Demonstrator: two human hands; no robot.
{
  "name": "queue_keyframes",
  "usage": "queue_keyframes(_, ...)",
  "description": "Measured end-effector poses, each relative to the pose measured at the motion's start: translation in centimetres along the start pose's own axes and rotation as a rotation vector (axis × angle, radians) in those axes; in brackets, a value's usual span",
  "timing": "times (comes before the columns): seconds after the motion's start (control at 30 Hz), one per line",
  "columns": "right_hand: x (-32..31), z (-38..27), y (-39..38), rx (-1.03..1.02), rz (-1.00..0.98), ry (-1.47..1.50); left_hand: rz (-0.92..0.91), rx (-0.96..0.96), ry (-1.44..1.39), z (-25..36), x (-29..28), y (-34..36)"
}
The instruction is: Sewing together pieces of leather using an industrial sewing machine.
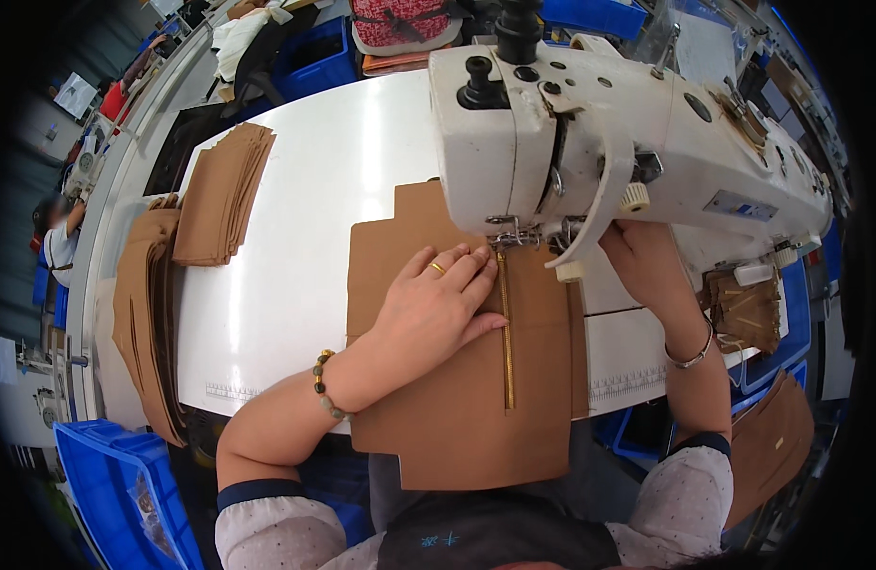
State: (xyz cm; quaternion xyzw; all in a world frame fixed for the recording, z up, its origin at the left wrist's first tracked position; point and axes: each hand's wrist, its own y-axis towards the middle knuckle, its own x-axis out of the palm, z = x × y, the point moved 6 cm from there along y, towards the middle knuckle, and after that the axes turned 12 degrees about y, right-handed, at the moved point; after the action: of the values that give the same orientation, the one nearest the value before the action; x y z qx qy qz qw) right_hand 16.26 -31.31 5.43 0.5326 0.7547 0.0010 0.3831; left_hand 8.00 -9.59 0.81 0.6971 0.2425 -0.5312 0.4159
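A brown flat panel (457, 418) with stepped corners lies on the white table under the sewing machine's needle area. A gold-toothed zipper (508, 356) runs down a slot in it from the presser foot (507, 237). My left hand (438, 299) rests flat on the panel just left of the zipper, its fingers stretched toward the foot and the thumb reaching to the zipper's edge. Under the arm of the white sewing machine (504, 142), to the right of the needle, is my right hand (644, 261). Its fingers are mostly hidden behind the machine's curved white lever.
Stacks of brown pieces (224, 195) and folded brown panels (143, 313) sit at the left. Small brown pieces (747, 309) lie at the right by a blue bin (799, 313). Another blue bin (129, 494) stands lower left. A co-worker (63, 228) sits far left.
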Motion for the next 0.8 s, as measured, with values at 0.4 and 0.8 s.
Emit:
queue_keyframes(0.4, 1.5, 2.1, -0.8, 0.092, 0.103, 0.340, -0.052, 0.012, 0.031, 0.5, 0.0, -0.2)
queue_keyframes(0.8, 7.3, -0.9, -3.6, -0.399, -0.244, -0.153, -0.055, -0.062, -0.139, 0.0, 0.0, -0.4)
